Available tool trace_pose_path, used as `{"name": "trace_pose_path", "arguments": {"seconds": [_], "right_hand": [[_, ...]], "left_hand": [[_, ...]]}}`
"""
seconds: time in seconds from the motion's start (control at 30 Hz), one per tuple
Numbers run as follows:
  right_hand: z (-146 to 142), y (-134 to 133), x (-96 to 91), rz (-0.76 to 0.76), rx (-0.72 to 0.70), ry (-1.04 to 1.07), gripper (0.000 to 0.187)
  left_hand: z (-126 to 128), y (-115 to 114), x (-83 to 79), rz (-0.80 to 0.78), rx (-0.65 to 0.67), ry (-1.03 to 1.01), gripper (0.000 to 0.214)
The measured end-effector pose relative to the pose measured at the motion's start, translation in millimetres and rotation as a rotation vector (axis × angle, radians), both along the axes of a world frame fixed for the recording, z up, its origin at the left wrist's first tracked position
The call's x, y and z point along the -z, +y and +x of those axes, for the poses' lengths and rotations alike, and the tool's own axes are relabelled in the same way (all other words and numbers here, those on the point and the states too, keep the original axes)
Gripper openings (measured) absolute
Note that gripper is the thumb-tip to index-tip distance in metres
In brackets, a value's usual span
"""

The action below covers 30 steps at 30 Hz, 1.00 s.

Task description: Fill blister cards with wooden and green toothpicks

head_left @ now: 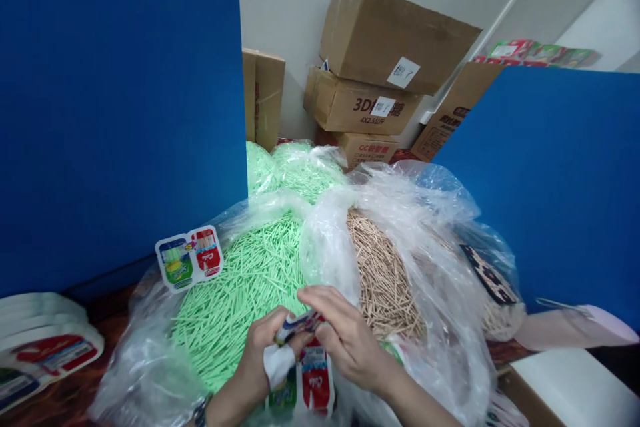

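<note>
Both hands meet low in the middle of the view, just in front of the heaped sticks. The left hand (260, 353) curls round the white upper part of a printed packet (314, 377), and the right hand (350, 340) closes over its top edge with the fingertips pinching, so neither is open. The packet hangs between them, its red and green panels facing up, over the near edge of the clear plastic bag (325, 227). To handle it well, I judge the grip should be light and at the edges, since the thin, glossy sheet looks easy to crease. It should also be kept level and close to the heaps, so that nothing slips out.

Green sticks (240, 280) fill the left heap and tan sticks (380, 280) the right one — both thin, straight and loosely piled, each in crinkled, shiny film. A second packet (190, 258) stands upright at the far left edge of the green heap. A stack of packets (45, 347) lies on the dark wooden surface (75, 397) at the left. Matt blue partitions (120, 113) flank the scene, and dull brown cardboard boxes (395, 37) are stacked behind.
</note>
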State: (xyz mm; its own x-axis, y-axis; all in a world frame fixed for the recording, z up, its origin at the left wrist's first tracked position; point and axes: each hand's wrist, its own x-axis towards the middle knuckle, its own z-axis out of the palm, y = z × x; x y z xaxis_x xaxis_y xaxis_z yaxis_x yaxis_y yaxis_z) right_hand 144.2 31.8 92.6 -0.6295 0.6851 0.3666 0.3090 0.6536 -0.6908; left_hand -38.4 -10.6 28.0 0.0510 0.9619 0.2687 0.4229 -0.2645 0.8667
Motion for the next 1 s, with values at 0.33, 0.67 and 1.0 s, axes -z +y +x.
{"name": "trace_pose_path", "arguments": {"seconds": [0.33,0.67,1.0], "right_hand": [[-22,-24,22.5,0.289,-0.040,-0.198,0.044],[-7,-4,18.4,-0.385,-0.057,-0.069,0.031],[-48,9,81.3,-0.136,0.417,-0.981,0.030]], "left_hand": [[-14,-38,-0.5,-0.124,0.245,-0.049,0.006],[-50,-46,10.0,-0.096,0.128,0.055,0.024],[-82,-36,3.3,-0.130,-0.100,-0.041,0.025]]}}
